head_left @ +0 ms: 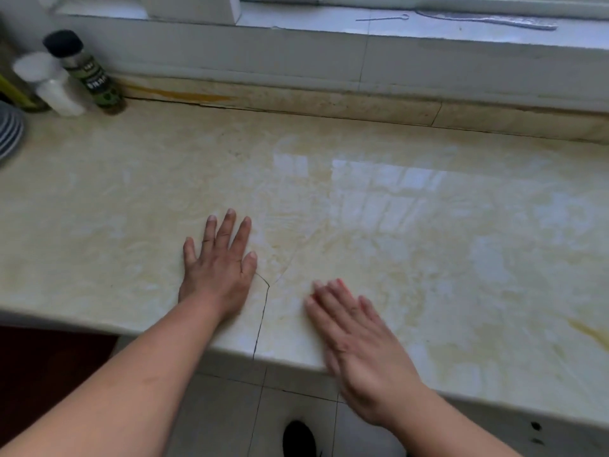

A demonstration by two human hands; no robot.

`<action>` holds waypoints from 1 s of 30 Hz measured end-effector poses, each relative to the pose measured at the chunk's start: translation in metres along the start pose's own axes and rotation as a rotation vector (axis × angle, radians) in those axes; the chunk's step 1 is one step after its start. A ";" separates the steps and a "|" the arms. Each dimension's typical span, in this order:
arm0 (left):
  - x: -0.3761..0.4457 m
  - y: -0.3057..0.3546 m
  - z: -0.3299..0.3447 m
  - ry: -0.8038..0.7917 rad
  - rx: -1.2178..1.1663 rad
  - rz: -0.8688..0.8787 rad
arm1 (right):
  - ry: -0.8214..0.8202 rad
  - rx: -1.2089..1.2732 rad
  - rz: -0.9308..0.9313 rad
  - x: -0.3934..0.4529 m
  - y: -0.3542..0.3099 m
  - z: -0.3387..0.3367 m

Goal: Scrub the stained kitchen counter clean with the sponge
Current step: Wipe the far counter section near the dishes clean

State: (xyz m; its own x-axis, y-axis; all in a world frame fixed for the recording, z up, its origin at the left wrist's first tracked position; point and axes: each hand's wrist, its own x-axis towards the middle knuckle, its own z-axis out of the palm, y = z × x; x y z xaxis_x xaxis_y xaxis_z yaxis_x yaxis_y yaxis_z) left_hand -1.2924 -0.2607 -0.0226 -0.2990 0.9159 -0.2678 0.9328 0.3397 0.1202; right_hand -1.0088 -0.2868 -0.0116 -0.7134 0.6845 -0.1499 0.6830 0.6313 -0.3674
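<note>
The cream marble-patterned counter (395, 225) fills the head view, with yellowish stains on its right half and a dark crack running from the front edge. My left hand (219, 263) lies flat on the counter near the front edge, palm down, fingers spread, holding nothing. My right hand (356, 341) is over the front edge, fingers extended and close together, blurred by motion, with nothing in it. No sponge is in view.
At the back left stand a dark spice bottle (89, 72) and a white shaker (49, 85), with stacked plates (10, 130) at the left edge. A stained backsplash (296, 100) and a window sill (362, 18) run along the back. Floor tiles (230, 407) lie below the counter's edge.
</note>
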 end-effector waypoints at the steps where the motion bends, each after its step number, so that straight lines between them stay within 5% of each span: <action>1: 0.000 0.000 0.000 -0.002 0.003 0.000 | 0.026 -0.009 0.052 -0.014 0.018 -0.005; 7: -0.002 0.002 0.000 0.008 0.005 0.006 | 0.109 0.011 0.508 -0.004 0.080 -0.036; 14: -0.002 0.002 0.000 0.019 -0.002 0.012 | 0.065 0.013 0.258 0.148 0.016 -0.035; 20: 0.001 -0.010 0.000 0.091 -0.207 0.041 | -0.023 -0.025 -0.136 0.095 -0.048 0.000; 30: 0.001 0.006 0.002 -0.024 -0.008 -0.012 | 0.009 0.026 -0.022 0.038 -0.038 0.003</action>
State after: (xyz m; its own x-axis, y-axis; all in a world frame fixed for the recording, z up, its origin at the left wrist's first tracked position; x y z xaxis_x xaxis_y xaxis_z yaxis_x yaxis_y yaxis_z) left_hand -1.2869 -0.2579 -0.0244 -0.3050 0.9064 -0.2924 0.9275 0.3524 0.1249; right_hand -1.0622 -0.2857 -0.0062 -0.7269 0.6738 -0.1328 0.6625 0.6371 -0.3939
